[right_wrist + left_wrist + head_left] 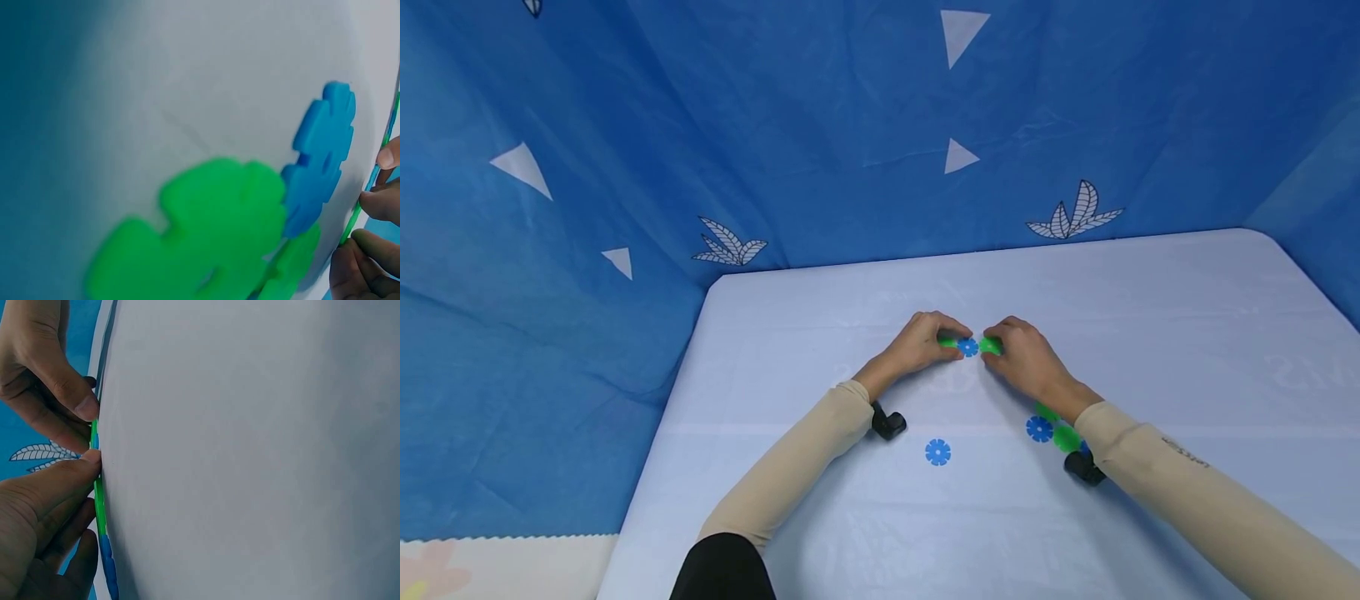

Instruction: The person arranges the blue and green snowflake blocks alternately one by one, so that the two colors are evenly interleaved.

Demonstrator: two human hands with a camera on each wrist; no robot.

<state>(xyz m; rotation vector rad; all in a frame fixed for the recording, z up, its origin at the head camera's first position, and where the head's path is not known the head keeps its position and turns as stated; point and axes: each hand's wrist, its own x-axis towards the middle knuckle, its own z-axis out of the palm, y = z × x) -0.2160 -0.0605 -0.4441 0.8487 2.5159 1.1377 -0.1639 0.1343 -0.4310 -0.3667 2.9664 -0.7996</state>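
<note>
Two hands meet over a pale blue table (1150, 333), working a small row of snowflake discs lying flat between them. The left hand (917, 343) curls its fingers around a green disc (947, 342) at its end of the row, while the right hand (1026, 360) pinches a second green disc (991, 345) at the other end; a blue disc (967, 347) sits between the two fingertips, touching both green pieces. Seen edge-on from the left wrist, the discs form a thin green and blue line under the fingertips (84, 406). Just behind the right wrist lies a loose cluster of blue and green discs (1052, 429), and a single blue disc (937, 452) rests apart, nearer the person, between the two forearms.
</note>
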